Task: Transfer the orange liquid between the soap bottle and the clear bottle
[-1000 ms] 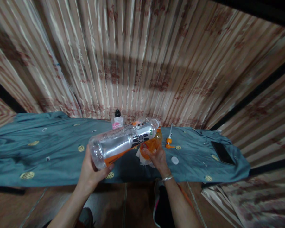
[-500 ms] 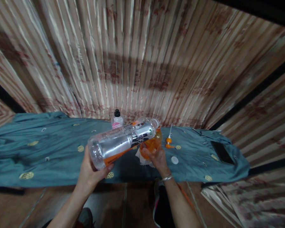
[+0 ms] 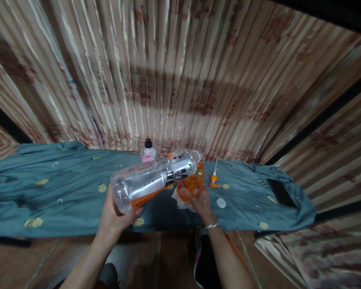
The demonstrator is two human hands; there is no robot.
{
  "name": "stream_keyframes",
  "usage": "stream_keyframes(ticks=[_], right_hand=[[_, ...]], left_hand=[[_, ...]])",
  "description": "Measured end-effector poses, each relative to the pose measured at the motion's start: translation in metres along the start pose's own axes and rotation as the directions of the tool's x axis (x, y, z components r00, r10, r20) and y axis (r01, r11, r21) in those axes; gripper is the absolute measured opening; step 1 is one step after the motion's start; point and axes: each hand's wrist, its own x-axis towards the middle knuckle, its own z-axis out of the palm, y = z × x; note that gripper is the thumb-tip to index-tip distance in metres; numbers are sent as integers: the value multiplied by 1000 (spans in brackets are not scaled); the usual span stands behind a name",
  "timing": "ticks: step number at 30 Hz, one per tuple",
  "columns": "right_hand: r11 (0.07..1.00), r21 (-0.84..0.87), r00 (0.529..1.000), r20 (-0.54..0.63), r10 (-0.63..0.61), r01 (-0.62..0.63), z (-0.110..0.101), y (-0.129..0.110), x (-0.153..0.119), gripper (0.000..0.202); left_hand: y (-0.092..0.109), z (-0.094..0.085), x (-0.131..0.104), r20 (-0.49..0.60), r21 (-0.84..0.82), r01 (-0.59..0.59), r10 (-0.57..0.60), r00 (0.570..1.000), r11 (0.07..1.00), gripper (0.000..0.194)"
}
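A large clear bottle with a silver, black and orange label lies tilted in the air, its mouth toward the right. My left hand is wrapped round its base end. An orange bottle stands below the clear bottle's mouth, and my right hand grips its side. The two bottle mouths meet or nearly touch; the exact contact is too small to tell. A white cloth or tissue lies under the orange bottle.
The table has a green cloth. Behind the clear bottle stands a black-capped bottle. To the right are an orange pump head, a white round lid and a dark phone. A patterned curtain hangs behind.
The base of the clear bottle has shifted very slightly up and left with my left hand. My right hand and the orange bottle look unchanged.
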Motion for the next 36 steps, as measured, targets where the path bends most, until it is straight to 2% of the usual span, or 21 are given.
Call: stream_keyframes(ticks=[4, 9, 15, 26, 33, 36], right_hand=[[1000, 16, 1000, 1, 24, -24, 0, 0, 1, 63], [996, 87, 1000, 9, -13, 12, 0, 1, 1, 63], [1000, -9, 1000, -16, 27, -27, 1, 0, 0, 57], [1000, -29, 1000, -28, -1, 1, 1, 1, 2, 58], [1000, 4, 1000, -7, -20, 20, 2, 6, 0, 65], [1000, 11, 1000, -5, -25, 25, 3, 9, 0, 65]], left_hand=[[-1, 1, 0, -4, -9, 15, -15, 1000, 1000, 111], [1, 2, -1, -6, -13, 17, -17, 1000, 1000, 113], [2, 2, -1, 8, -37, 29, -29, 1000, 999, 113], [0, 1, 1, -1, -30, 37, -37, 999, 999, 118], [9, 4, -2, -2, -44, 53, -53, 999, 998, 120], [11, 5, -2, -2, -51, 35, -35, 999, 998, 115]])
